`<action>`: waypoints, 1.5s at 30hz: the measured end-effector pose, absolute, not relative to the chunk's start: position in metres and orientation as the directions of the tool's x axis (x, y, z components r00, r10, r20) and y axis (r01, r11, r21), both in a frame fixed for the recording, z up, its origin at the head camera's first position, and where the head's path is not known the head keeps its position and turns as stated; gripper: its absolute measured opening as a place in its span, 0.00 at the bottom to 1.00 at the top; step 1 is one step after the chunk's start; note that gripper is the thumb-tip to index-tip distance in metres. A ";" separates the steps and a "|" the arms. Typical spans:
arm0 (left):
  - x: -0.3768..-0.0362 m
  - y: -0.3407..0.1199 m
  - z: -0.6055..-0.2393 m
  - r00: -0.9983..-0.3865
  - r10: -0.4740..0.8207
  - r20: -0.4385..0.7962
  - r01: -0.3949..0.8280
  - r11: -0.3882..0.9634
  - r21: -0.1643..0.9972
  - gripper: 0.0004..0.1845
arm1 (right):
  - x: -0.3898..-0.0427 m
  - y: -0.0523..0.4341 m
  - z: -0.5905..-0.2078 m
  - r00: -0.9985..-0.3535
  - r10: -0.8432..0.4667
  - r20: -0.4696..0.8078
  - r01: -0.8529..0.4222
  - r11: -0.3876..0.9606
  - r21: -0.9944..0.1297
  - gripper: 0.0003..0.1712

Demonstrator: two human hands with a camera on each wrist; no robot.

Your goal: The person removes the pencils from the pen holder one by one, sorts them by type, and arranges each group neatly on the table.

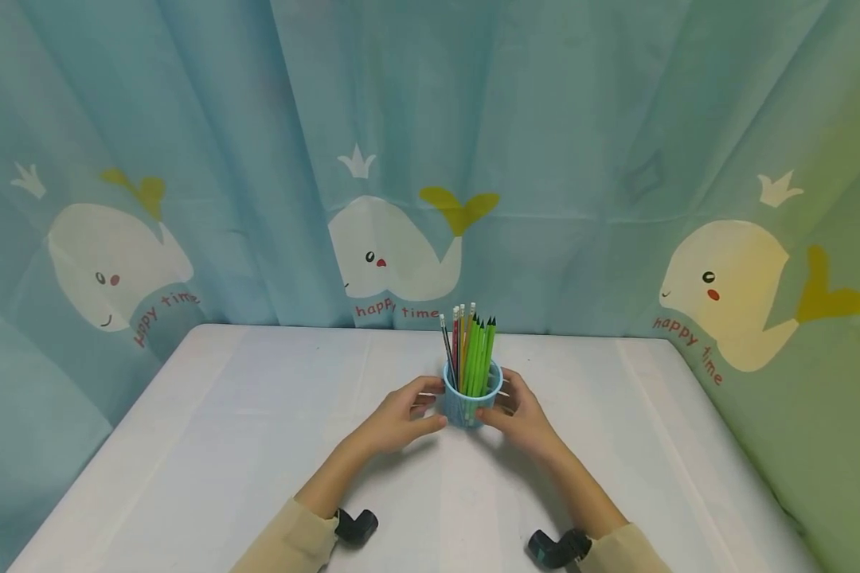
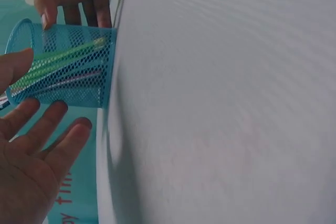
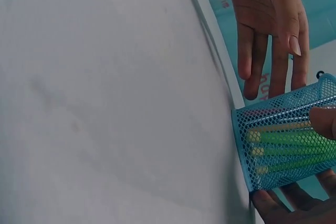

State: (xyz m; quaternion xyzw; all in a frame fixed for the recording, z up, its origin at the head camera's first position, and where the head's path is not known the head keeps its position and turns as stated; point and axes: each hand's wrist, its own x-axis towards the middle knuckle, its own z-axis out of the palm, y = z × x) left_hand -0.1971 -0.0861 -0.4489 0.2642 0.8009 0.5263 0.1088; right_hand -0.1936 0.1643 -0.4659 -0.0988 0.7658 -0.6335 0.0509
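Observation:
A blue mesh pencil cup (image 1: 471, 406) stands upright on the white table (image 1: 244, 446), past its middle. It holds several pencils (image 1: 473, 354), mostly green, with a few pink, orange and dark ones. My left hand (image 1: 430, 407) is at the cup's left side with its fingers (image 3: 262, 51) straight and a little apart from the mesh, and its thumb (image 2: 16, 66) lies against the cup (image 2: 68, 66). My right hand (image 1: 505, 402) holds the cup's right side. Its thumb (image 3: 323, 121) is on the mesh (image 3: 283, 145) and its fingers (image 3: 281, 203) wrap round the far side.
A teal curtain (image 1: 545, 159) printed with white whales hangs close behind the table and down both sides. The table's back edge (image 1: 430, 330) runs just beyond the cup. Bare tabletop lies left, right and in front of the hands.

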 end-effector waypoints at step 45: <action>-0.187 -0.112 -0.451 -0.863 0.502 0.049 0.190 0.232 0.954 0.42 | -0.196 0.152 -0.406 -0.906 -0.419 0.050 -0.256 0.453 -0.854 0.23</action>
